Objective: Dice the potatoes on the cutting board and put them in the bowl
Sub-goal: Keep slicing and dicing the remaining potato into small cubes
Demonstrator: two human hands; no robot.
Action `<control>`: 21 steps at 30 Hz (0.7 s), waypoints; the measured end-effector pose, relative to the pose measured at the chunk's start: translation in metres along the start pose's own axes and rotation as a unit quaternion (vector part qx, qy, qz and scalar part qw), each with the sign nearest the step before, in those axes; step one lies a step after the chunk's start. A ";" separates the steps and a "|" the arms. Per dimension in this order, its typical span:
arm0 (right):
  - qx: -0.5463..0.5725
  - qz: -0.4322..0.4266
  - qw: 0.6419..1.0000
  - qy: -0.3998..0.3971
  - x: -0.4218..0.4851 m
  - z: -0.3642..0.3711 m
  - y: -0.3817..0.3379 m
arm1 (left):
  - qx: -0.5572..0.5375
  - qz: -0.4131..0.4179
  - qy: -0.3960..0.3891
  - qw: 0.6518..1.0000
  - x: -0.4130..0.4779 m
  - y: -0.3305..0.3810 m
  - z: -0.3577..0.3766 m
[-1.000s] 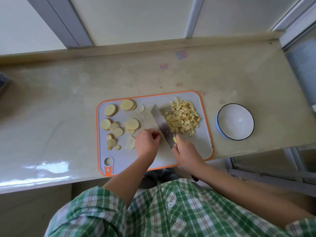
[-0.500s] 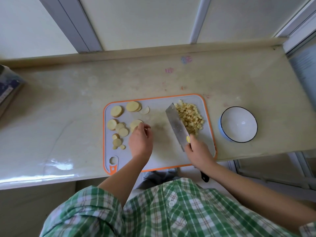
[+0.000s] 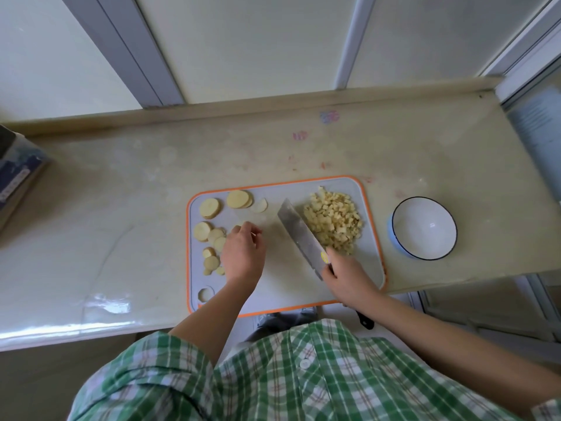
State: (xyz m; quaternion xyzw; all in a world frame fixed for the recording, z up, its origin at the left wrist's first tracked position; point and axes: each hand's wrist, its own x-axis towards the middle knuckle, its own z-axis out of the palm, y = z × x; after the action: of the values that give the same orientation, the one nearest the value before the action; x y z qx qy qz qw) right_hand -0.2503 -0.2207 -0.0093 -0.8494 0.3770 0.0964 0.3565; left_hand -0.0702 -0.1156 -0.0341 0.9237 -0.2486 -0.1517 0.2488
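One cutting board [image 3: 285, 287], one knife [image 3: 299, 235], one bowl [image 3: 424, 227] at right, one box [image 3: 15, 174] at left edge. Two hands: left hand [image 3: 243, 256], right hand [image 3: 349, 278]. Roughly a dozen potato slices [image 3: 209, 207]; one heap of diced potato [image 3: 334, 221], cubes uncountable.

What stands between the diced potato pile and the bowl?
Nothing visible. Only a bare strip of cutting board and counter separates the diced potato pile from the bowl; the knife, gripped by the right hand, lies on the pile's opposite side.
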 end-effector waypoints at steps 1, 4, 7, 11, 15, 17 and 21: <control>0.002 0.014 1.000 0.008 0.003 -0.001 0.001 | 0.008 0.001 0.001 1.000 0.003 -0.001 -0.002; 0.054 0.071 0.995 0.041 0.011 -0.011 0.003 | 0.016 -0.003 0.011 1.000 0.014 -0.008 -0.010; 0.055 0.029 0.998 0.017 0.015 -0.014 -0.007 | 0.030 0.010 0.028 0.999 0.030 -0.015 -0.018; 0.043 0.022 0.999 -0.005 0.027 -0.013 -0.014 | 0.051 0.061 0.010 0.997 0.059 -0.017 -0.025; 0.110 0.056 0.992 0.007 0.037 -0.024 -0.022 | 0.099 0.123 -0.073 0.985 0.088 -0.013 -0.029; 0.135 0.060 0.989 -0.004 0.041 -0.029 -0.030 | 0.137 0.131 -0.114 0.975 0.098 -0.009 -0.027; 0.156 0.076 0.985 -0.008 0.050 -0.030 -0.036 | 0.169 0.130 -0.134 0.968 0.113 -0.004 -0.028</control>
State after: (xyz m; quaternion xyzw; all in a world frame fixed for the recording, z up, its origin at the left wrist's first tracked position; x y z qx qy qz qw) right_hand -0.1929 -0.2530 0.0095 -0.7514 0.4484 0.0698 0.4790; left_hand 0.0363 -0.1621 -0.0307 0.8833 -0.4197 -0.1966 0.0711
